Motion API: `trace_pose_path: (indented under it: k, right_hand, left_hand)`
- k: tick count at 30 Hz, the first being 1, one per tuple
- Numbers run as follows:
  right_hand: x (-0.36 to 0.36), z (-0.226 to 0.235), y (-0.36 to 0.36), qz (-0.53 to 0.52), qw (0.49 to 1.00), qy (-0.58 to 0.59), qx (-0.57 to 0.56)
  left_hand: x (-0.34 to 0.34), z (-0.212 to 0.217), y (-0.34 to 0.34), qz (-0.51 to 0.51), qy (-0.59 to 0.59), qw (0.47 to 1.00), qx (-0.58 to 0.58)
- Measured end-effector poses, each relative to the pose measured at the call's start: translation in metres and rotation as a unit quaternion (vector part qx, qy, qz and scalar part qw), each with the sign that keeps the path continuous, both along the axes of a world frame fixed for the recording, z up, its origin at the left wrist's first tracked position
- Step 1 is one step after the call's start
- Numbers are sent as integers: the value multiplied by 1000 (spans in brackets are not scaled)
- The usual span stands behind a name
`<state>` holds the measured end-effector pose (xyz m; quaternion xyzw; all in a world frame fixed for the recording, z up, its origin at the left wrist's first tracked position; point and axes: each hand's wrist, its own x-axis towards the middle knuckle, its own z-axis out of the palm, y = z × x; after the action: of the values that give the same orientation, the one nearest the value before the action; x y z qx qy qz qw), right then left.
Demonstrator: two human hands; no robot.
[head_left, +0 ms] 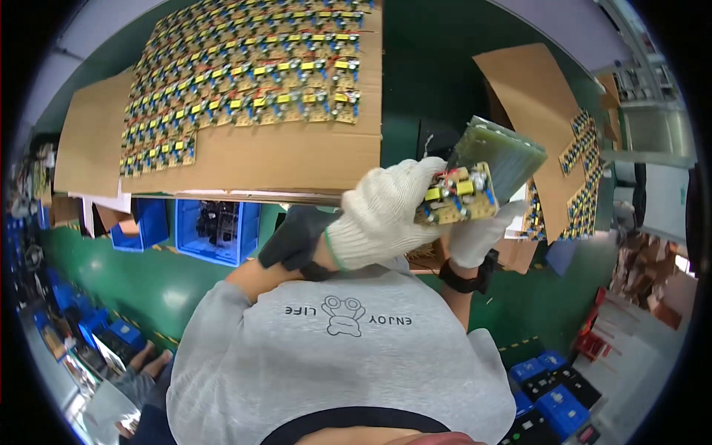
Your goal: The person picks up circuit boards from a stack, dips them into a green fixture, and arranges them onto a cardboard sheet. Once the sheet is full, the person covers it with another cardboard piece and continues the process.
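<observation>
Circuit board [461, 194] in closed left grip [386, 211], right grip [475, 236], closure unclear, blue bin [250, 228] holding black parts [217, 222]

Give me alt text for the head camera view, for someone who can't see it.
A gloved left hand holds a tan-and-yellow circuit board, while the gloved right hand is near the lower edge of a greenish slab behind it. Rows of similar boards lie on a cardboard sheet at upper left, with a blue bin below it in the picture.
</observation>
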<state>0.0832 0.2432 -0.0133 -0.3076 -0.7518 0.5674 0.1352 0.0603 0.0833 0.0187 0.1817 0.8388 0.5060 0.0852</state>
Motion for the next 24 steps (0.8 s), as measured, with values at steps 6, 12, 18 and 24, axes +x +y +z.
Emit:
trace_pose_path:
  k: [6,12,18,24]
  right_hand:
    - [-32,38,-52,285,959,-2,-2]
    - [-31,23,-123,354,915,17,-193]
    - [-31,25,-211,366,910,-74,-178]
    - [-42,6,-282,457,856,-85,225]
  left_hand:
    - [4,6,-59,87,232,942,-225]
    - [24,0,-134,145,259,943,-147]
    - [48,-15,-217,196,222,952,-78]
    - [73,-35,-312,332,233,901,-152]
